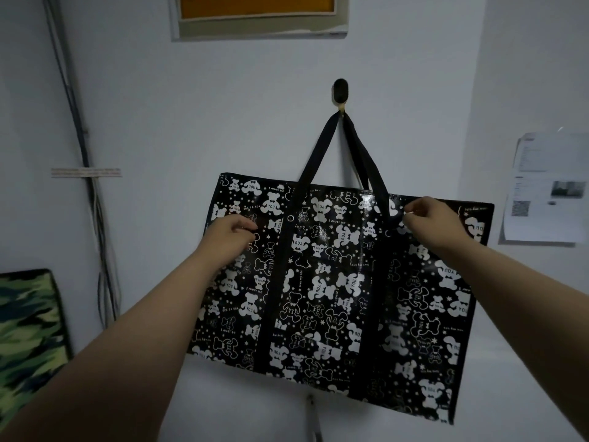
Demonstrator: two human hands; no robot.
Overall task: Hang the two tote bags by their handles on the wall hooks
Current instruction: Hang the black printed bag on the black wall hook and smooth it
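A black tote bag printed with white bears hangs flat against the white wall. Its two black handles are looped over a dark wall hook above it. The bag tilts slightly, its right side lower. My left hand is at the bag's upper left, fingers curled and pinching the front panel. My right hand pinches the bag's top edge just right of the right handle's base. No other bag or hook is in view.
A framed picture hangs above the hook. Cables run down the left wall, held by a tape strip. A camouflage-patterned item leans at lower left. A printed sheet is stuck on the right wall.
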